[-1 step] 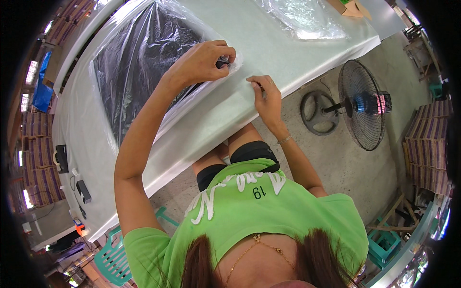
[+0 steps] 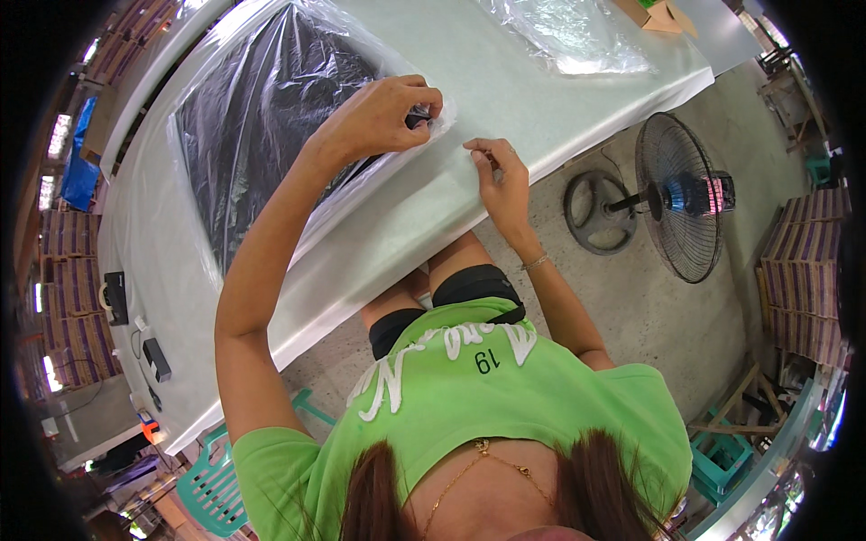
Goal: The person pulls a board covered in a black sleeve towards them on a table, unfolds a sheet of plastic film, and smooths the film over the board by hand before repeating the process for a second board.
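Observation:
A large flat dark item in a clear plastic bag [image 2: 262, 135] lies on the cloth-covered table [image 2: 541, 117]. My left hand [image 2: 383, 117] is at the bag's near right corner, fingers and thumb curled round it. A bit of black shows between those fingers. Beside that corner, over the table's front edge, my right hand [image 2: 501, 185] is held with fingers bent and thumb near the forefinger. Whatever it may pinch is too small or clear to make out.
Another clear plastic bag [image 2: 573, 36] lies at the back, near an opened cardboard box [image 2: 657, 16]. A standing fan [image 2: 681, 198] is right of the table. Small black devices [image 2: 155, 359] sit at the left edge. A green plastic chair [image 2: 212, 487] stands lower left; stacked cardboard [image 2: 806, 270] is far right.
My right hand's fingers have shifted very slightly upward. The left hand and the bag look the same.

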A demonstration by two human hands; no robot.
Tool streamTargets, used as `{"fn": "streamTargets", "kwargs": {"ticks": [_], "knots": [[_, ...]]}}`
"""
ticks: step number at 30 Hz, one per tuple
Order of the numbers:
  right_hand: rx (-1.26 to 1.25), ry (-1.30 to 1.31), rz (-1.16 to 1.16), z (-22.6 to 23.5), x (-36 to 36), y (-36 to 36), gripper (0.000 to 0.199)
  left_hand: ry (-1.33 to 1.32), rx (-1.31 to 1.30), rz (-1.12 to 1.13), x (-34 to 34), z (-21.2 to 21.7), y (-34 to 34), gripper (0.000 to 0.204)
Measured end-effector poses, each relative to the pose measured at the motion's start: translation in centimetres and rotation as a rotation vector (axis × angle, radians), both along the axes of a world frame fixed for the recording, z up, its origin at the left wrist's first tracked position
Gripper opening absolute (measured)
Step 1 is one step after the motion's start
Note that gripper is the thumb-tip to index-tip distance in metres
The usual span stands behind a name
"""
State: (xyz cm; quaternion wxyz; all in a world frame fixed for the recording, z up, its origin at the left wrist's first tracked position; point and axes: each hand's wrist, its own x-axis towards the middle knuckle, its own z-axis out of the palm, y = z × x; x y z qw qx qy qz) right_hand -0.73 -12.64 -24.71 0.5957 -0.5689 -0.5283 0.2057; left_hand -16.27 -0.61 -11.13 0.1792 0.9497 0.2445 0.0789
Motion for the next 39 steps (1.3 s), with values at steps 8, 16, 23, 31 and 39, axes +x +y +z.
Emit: {"fn": "streamTargets", "kwargs": {"ticks": [8,16,23,31,39], "knots": [[-0.11,0.414,0.254,3.6,0.4,1.7,0.016,-0.051,0.046,0.04,-1.0,-0.1,-0.4,0.016],[-0.154,0.476,0.377,4.5,1.5,3.6,0.021,-0.168,0.081,-0.016,-0.8,-1.1,0.3,0.017],[-0.12,0.333,0.451,4.0,-0.8,4.1,0.019,-0.198,0.004,0.125,-2.0,-0.7,-1.7,0.02],[0.052,0.025,0.133,5.1,-1.5,3.2,0.016,-0.297,0.07,0.105,0.0,-0.3,-2.9,0.019],[-0.145,0.401,0.348,7.6,-2.3,4.0,0.022,-0.444,0.13,0.223,-1.1,0.2,-4.0,0.025]]}}
